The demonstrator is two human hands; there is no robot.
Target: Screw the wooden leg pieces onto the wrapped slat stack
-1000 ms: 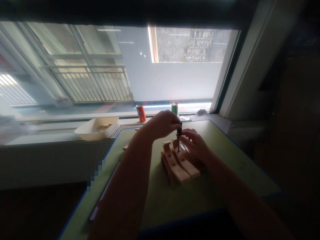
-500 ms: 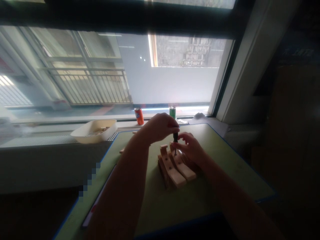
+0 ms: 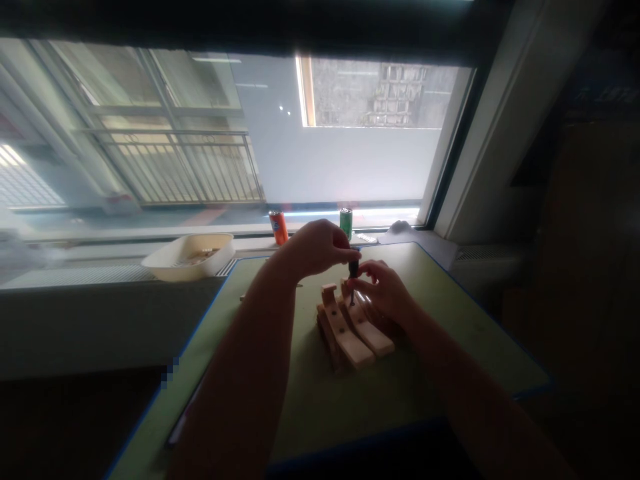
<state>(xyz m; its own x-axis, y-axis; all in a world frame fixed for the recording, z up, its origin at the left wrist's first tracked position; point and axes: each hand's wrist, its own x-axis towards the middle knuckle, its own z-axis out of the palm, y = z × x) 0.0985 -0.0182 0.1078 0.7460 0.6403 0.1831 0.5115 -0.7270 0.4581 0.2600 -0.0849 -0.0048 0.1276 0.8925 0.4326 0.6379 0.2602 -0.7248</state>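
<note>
A black-handled screwdriver [image 3: 353, 268] stands nearly upright over a wooden assembly [image 3: 354, 345] on the table. Its tip rests on the right-hand one of two curved wooden strips, at or near a hole. My left hand [image 3: 326, 245] is closed round the top of the handle from above. Lower down, my right hand [image 3: 384, 288] pinches the screwdriver between thumb and fingers. Dark round holes or screw heads show along both strips. My right hand hides part of the assembly's far right side.
A cream plastic basin [image 3: 190, 259] with small pieces inside stands on the sill at left. An orange can [image 3: 278, 228] and a green can [image 3: 345, 223] stand by the window. The green table [image 3: 450, 333] has blue edging; a flat dark-edged object lies partly behind my left forearm.
The view has tilted slightly, so the scene sits a little higher. My left hand's fingers have shifted on the screwdriver's handle; the tip stays on the same strip.
</note>
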